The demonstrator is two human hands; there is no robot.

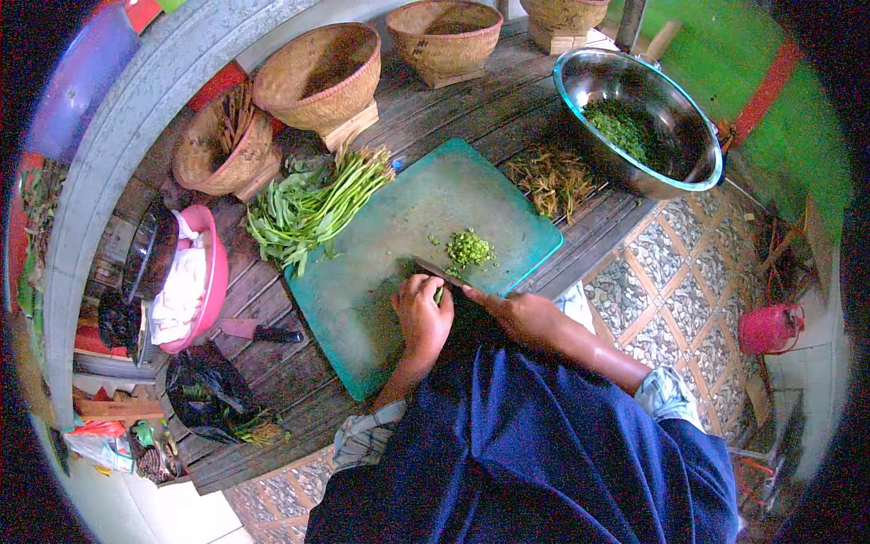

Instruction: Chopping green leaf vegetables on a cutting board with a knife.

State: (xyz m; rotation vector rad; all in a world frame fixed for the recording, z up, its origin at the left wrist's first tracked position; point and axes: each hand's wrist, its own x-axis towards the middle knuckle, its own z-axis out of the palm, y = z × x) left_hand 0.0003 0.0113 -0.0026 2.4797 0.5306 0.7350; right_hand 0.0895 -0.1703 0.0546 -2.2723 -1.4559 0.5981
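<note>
Curled around a small green stalk (438, 295) is my left hand (425, 306), low on the green cutting board (421, 190). My right hand (523, 316) grips a kitchen knife (438, 270), its index finger stretched along the blade's back. The blade lies close against the fingers of my left hand. Just beyond it sits a small heap of finely chopped green stems (469, 248). A bunch of leafy green vegetables (326, 204) rests across the board's far left edge.
A steel bowl (680, 115) with chopped greens stands at the right, near trimmed root scraps (550, 178). Woven baskets (319, 81) line the back. Left are a pink basin (216, 272), a cleaver (262, 332) and a black plastic bag (207, 387). The wooden table (530, 88) ends at the right.
</note>
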